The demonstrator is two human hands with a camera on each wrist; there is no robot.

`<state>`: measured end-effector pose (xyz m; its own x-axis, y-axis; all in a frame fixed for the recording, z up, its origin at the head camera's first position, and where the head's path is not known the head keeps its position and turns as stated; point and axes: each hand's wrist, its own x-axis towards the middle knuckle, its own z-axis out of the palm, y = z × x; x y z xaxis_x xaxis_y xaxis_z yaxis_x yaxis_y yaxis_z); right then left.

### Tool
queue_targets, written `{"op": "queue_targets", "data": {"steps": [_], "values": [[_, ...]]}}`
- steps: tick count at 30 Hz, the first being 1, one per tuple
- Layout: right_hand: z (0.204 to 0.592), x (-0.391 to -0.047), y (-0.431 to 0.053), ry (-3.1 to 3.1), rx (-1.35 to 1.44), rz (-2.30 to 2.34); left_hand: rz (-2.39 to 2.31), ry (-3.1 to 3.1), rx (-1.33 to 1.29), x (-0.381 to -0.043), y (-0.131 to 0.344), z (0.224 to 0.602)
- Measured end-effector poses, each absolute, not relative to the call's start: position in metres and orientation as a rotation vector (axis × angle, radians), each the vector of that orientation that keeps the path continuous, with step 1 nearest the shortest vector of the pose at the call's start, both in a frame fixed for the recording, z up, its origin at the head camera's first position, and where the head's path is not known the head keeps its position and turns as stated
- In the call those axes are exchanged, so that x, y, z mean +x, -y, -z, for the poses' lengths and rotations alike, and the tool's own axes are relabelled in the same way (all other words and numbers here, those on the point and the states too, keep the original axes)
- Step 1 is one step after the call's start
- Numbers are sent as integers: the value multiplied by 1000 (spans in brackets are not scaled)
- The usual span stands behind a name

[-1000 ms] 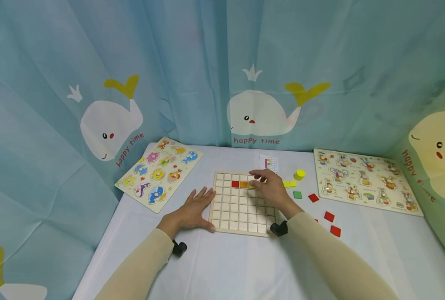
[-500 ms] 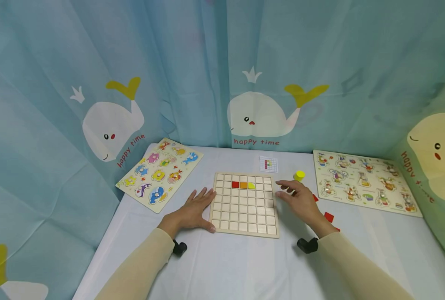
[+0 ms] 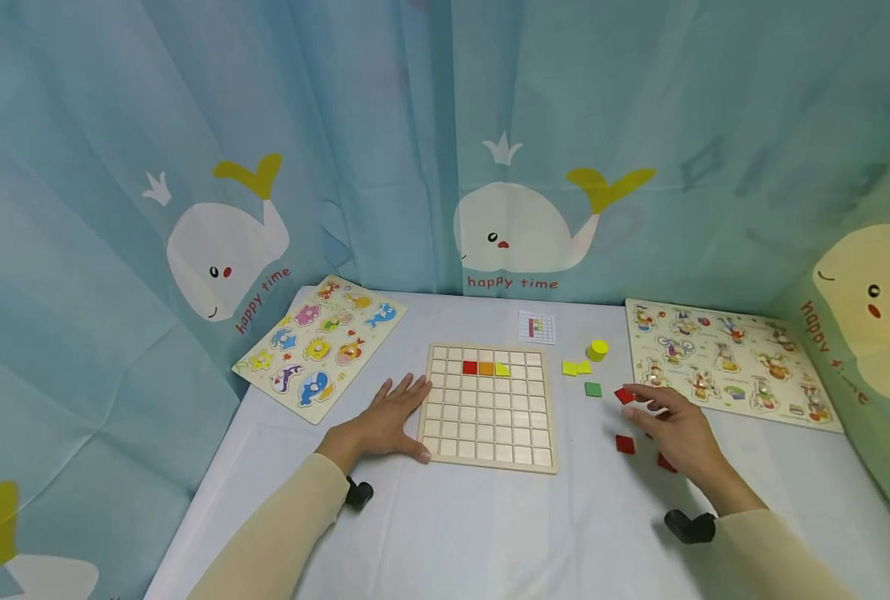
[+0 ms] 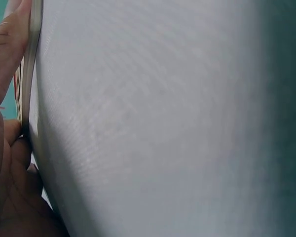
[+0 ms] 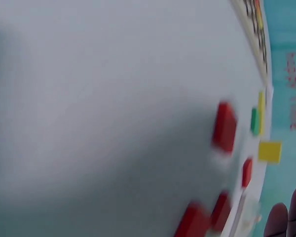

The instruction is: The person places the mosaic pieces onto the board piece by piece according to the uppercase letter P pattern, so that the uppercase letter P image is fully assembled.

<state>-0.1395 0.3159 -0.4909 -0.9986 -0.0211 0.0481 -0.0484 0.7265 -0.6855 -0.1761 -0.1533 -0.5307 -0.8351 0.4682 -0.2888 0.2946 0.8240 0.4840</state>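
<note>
Swinging outward since the earlier frame, my right hand (image 3: pixel 677 429) is leaving the right rim of the grid board (image 3: pixel 486 429) behind and reaching the loose red tiles. On the board, three pieces are sitting side by side in the second row from the far edge: red piece (image 3: pixel 470 367), orange piece (image 3: pixel 486 368), yellow piece (image 3: pixel 502 369). The rest of the squares are staying bare, so I'm judging the laying-out to be in its early stages, with the printed card (image 3: pixel 537 328) beyond the board showing more coloured squares. My left hand (image 3: pixel 381 425) is lying spread against the left edge, steadying it, it seems, and gripping nothing.

Out here, my right thumb and fingers are standing apart, right by the nearest red tile (image 3: pixel 623 396); whether they're touching it, I'm not able to tell. Also waiting on the bench (image 3: pixel 490 533): a green tile (image 3: pixel 593 389), two yellow tiles (image 3: pixel 569 367) and another red tile (image 3: pixel 625 445), plus one half hiding under my hand. A yellow cylinder (image 3: pixel 598 350) is standing just behind the yellows. Farther out, two picture puzzles (image 3: pixel 332 367) are flanking everything.
</note>
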Motion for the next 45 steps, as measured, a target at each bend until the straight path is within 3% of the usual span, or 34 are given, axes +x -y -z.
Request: {"op": "queue_targets", "data": {"steps": [17,45], "values": [[516,-114,-374,3150,-48,-1155,-642,-2603,563,-176,157,533],[520,-112,-380,3170,-192,-1014,-651,-2598,565,-175,154,531]]}}
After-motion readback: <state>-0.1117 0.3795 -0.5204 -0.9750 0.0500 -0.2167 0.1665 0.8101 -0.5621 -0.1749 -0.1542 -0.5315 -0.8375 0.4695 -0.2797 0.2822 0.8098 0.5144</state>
